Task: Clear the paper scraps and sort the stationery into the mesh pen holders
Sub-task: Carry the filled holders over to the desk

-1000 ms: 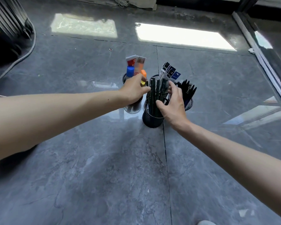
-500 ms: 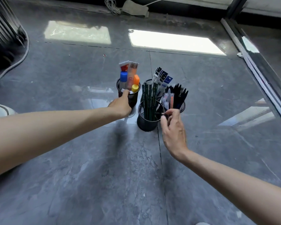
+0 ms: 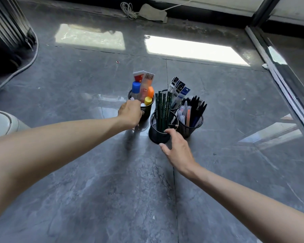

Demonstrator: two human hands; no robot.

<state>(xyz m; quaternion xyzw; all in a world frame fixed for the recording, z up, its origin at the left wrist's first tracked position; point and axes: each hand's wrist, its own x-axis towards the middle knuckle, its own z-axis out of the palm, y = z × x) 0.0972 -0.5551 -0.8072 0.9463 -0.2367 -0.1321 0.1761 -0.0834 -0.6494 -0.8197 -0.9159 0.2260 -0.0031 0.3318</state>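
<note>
Four filled mesh holders (image 3: 158, 136), clustered upright

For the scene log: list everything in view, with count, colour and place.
Mesh holders: four, black, clustered mid-floor.
Pencils: a bunch, dark green, front holder.
Glue and tubes: several, blue, orange and yellow caps, left holder.
Packaged refills: three, black and blue cards, back holder.
Pens: several, black and clear, right holder.
Scrap: one, reddish, floor beyond holders.
Cable: one, white, far wall.
Cloth: one, beige, beside cable.
Floor: grey tiles.
Left hand: one, against left holder.
Right hand: one, open, at front holder.
</note>
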